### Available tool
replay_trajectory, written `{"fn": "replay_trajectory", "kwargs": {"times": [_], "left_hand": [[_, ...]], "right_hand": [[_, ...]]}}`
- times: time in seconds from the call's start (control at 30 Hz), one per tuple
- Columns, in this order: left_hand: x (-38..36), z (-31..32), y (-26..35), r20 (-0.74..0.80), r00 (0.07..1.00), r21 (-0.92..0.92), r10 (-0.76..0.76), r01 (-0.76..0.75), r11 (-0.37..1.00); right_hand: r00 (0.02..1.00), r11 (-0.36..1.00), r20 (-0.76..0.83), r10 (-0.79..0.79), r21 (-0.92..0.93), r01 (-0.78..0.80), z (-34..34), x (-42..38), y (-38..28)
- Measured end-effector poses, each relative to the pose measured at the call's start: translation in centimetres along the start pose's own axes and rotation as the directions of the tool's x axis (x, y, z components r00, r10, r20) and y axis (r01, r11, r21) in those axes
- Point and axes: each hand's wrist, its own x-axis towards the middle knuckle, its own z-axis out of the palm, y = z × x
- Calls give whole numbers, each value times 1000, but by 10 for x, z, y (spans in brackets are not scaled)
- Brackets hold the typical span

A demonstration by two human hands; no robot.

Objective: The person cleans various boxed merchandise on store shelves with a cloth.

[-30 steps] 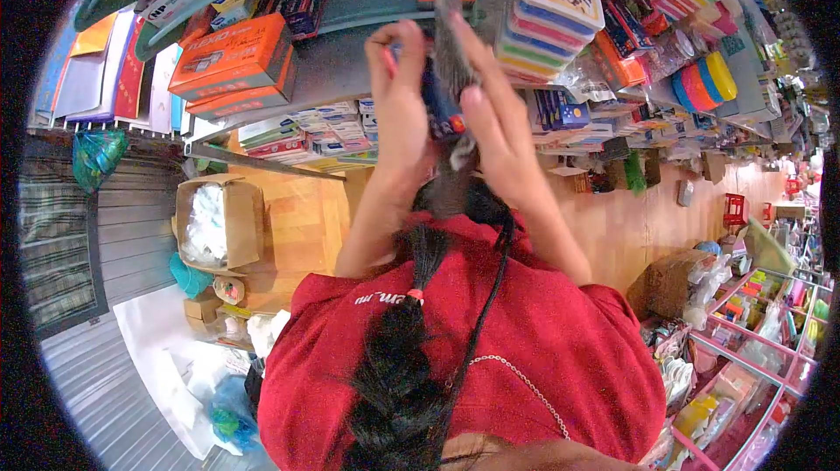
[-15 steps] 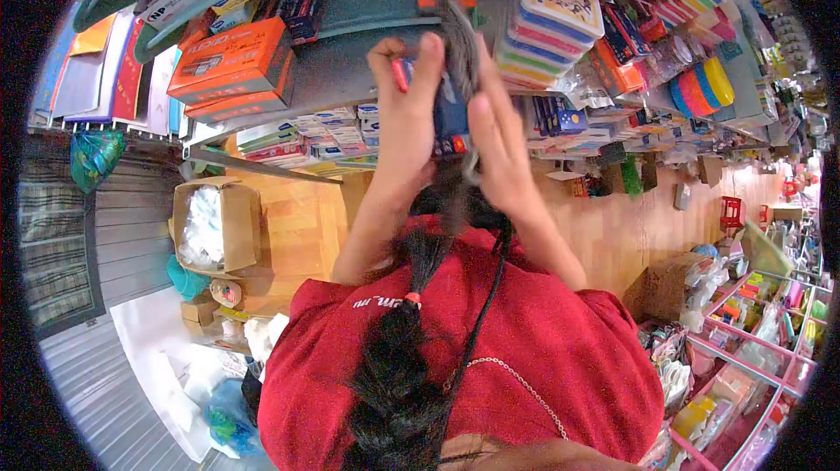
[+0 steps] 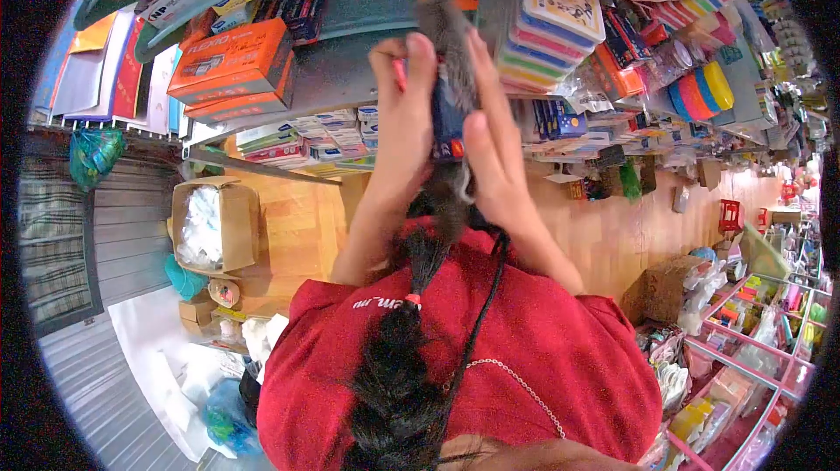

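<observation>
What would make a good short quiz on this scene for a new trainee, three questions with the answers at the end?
1. Multiple choice: what colour is most of the package between the left hand and the right hand?
A) yellow
B) dark blue
C) white

2. True or false: the colourful stack of containers stands on the shelf to the right of the hands.

3. Fill in the blank: the fuzzy thing against the package, blurred in this view, is ____ in colour.

Key: 1. B; 2. true; 3. grey
</observation>
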Motion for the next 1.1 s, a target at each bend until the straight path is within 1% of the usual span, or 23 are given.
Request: {"fn": "replay_trajectory", "kwargs": {"times": [0.03,0.07,0.1,0.13,0.17,0.2,0.23,0.27,0.3,0.33,0.4,0.43,0.5,0.53,0.57,0.67,0.7,0.8,0.83,0.9,1.0,1.03,1.1], "left_hand": [[5,-5,-2,-25,999,6,20,-20,1000],[7,-7,-3,-47,998,12,39,-38,999],[4,-2,0,-60,998,31,17,-15,999],[3,-2,-3,-8,1000,28,13,-13,1000],[3,-3,-8,44,999,24,10,-11,1000],[2,-3,-11,97,995,18,6,-8,1000],[1,-5,-10,168,984,53,-50,41,998],[0,-4,-12,201,977,26,-77,73,997],[-1,-3,-16,234,966,1,-105,108,994],[-2,-4,-20,266,955,-22,-130,141,990],[3,-12,-25,230,941,17,-247,250,968],[2,-12,-22,237,926,-26,-293,308,951],[2,-10,-18,233,921,-8,-311,322,947],[3,-11,-19,218,934,52,-284,279,959],[2,-12,-19,204,945,114,-257,238,965],[1,-14,-22,185,967,274,-174,119,954],[0,-14,-23,186,971,314,-148,84,946],[-3,-12,-23,215,974,374,-74,-12,927],[-5,-10,-20,241,970,344,-40,-47,938],[-7,-4,-11,292,956,280,27,-112,954],[-9,-2,-19,265,961,263,74,-146,954],[-10,0,-18,293,953,213,82,-148,966],[-12,4,-13,344,933,115,103,-150,982]], "right_hand": [[1000,1000,4,27,4,-27,4,-6,-2],[1000,1000,19,13,6,-13,3,-4,0],[1000,1000,31,1,6,-1,-1,2,4],[999,1000,43,-8,7,8,-3,8,5],[999,1000,-31,-29,-13,29,-5,16,3],[1000,999,16,-11,31,11,-10,25,1],[998,997,66,2,73,-7,-18,35,0],[993,993,115,13,113,-26,-23,41,2],[994,968,-47,98,235,-84,-14,42,8],[989,983,-66,129,141,-119,-16,43,9],[976,980,-109,188,-45,-194,-20,43,8],[974,984,-148,175,-11,-178,-17,43,12],[953,985,-252,167,1,-173,-11,35,17],[939,986,-302,164,9,-169,-10,32,16],[931,984,-319,179,47,-173,-11,30,12],[848,986,-505,159,129,-108,-10,25,17],[843,965,-474,254,188,-185,-13,22,18],[949,970,-202,241,28,-241,-25,20,12],[969,976,-181,170,169,-139,-18,20,20],[973,972,-129,191,160,-170,-25,19,9],[977,991,-178,120,-40,-129,-31,20,3],[970,980,-238,37,-180,-82,-32,17,4],[906,993,-407,118,56,-104,-28,13,16]]}}
